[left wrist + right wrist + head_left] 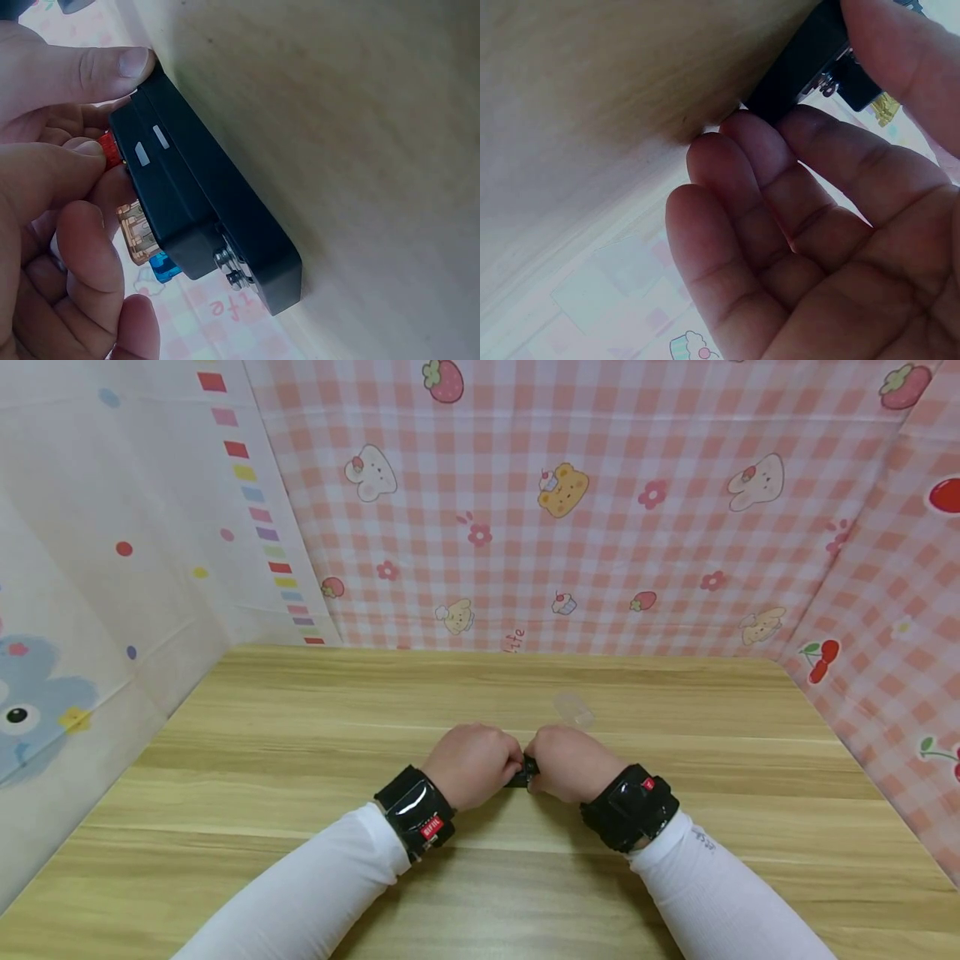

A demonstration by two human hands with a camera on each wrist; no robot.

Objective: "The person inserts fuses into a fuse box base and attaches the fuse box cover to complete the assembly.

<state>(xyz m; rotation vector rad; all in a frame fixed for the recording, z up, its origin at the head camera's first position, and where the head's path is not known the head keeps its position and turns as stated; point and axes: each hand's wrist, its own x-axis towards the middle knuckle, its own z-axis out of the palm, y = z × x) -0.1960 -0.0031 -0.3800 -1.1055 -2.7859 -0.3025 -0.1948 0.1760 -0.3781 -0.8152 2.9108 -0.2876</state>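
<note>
A black fuse box (pixel 176 187) is held on edge between the two hands, mostly hidden by them in the head view. My left hand (pixel 472 767) pinches a red blade fuse (pixel 110 150) at the box's top side; whether the fuse is fully seated cannot be told. My right hand (pixel 573 762) grips the box's end, its thumb on one side and fingertips against the other. Along the same side sit a tan fuse (pixel 137 232) and a blue fuse (pixel 163 267). A yellow fuse (pixel 885 110) shows in the right wrist view. Screw terminals (pixel 234 276) stand at the box's near end.
Just beyond the right hand, a clear plastic piece (pixel 573 708) lies on the wood-grain table (pixel 300 760). Patterned cloth (pixel 480 468) hangs behind the table and along both sides.
</note>
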